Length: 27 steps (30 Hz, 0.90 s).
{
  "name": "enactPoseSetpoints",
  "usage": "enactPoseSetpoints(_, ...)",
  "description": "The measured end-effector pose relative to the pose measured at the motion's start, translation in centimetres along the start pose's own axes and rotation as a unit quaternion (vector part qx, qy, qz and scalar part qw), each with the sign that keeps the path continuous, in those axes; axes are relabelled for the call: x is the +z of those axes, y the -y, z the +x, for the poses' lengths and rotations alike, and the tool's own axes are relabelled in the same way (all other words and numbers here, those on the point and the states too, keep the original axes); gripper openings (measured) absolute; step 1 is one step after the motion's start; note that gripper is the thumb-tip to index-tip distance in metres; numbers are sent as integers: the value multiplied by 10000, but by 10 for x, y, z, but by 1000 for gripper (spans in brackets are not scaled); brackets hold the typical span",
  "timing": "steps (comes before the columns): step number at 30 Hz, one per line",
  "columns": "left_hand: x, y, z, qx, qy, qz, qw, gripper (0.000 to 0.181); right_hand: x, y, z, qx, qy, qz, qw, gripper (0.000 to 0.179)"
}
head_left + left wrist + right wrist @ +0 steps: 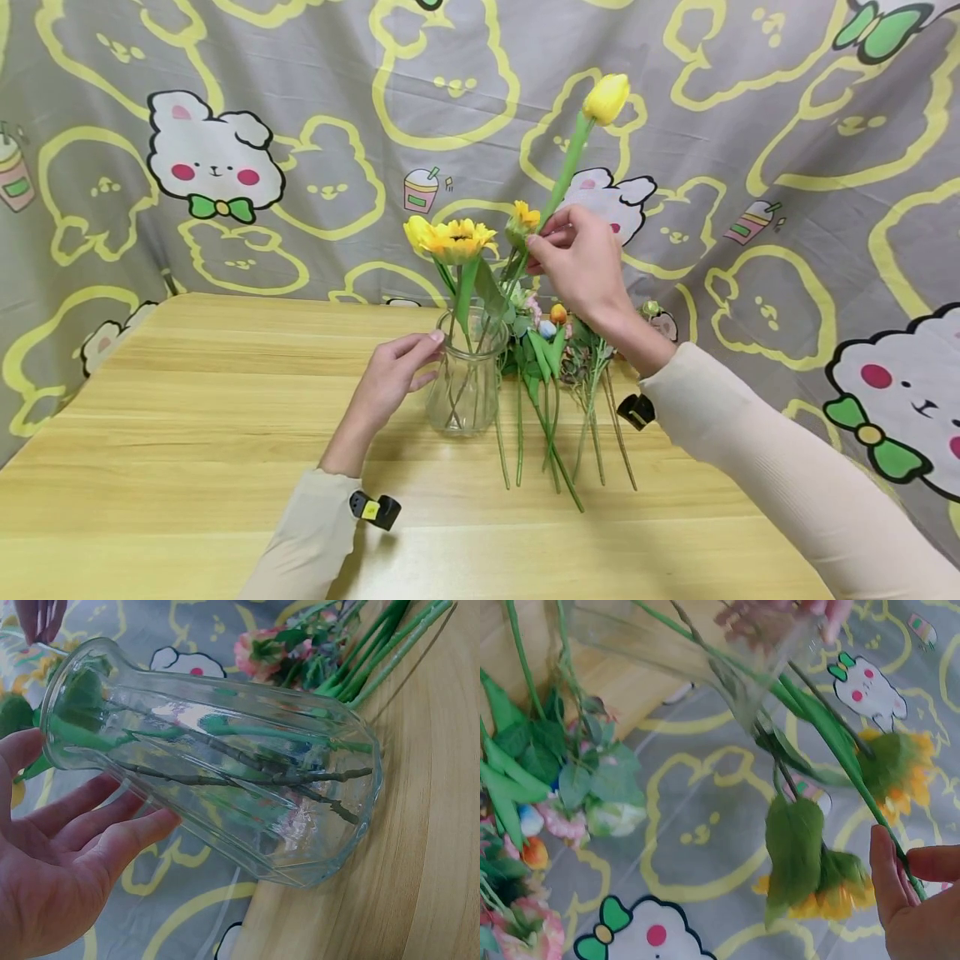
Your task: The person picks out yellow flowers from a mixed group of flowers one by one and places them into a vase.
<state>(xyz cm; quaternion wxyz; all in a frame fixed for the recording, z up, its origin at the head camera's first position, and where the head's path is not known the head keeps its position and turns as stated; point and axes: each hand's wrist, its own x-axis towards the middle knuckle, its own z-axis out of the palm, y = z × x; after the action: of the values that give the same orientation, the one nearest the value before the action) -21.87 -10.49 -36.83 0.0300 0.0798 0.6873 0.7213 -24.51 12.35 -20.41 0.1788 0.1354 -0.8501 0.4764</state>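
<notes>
My right hand [588, 262] pinches the green stem [870, 791] of a yellow tulip [606, 100], whose bloom leans up to the right. The stem's lower end runs down into a clear glass vase [462, 408]. Inside the vase stand a sunflower [459, 243], a smaller sunflower [522, 218] beside the right fingertips, and another yellow bloom [417, 233] at the left. My left hand [386, 375] has its fingers loosely extended at the vase's left side, a fingertip right at the rim. In the left wrist view, brown stems [225, 776] cross within the glass.
Right of the vase, several loose flowers lie on the wooden table [225, 417], stems [555, 442] toward me. Among them are an orange tulip [558, 313], a blue bloom [547, 329] and pink flowers [262, 656]. A grey patterned cloth [315, 83] hangs behind the table.
</notes>
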Motion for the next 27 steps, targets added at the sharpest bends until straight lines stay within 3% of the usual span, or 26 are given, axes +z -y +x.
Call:
enactPoseSetpoints(17, -1, 0, 0, 33, 27, 11, 10000, 57, 44, -22, -28, -226, 594, -1222, 9905, 11)
enactPoseSetpoints(22, 0, 1, 1, 29, 42, -5, 10000, 57, 51, -26, -34, -124, 823, -1296, 9881, 10)
enactPoseSetpoints(27, -1, 1, 1, 16, 49, 4, 10000, 58, 56, -29, -37, -352, 903, -1409, 9853, 10)
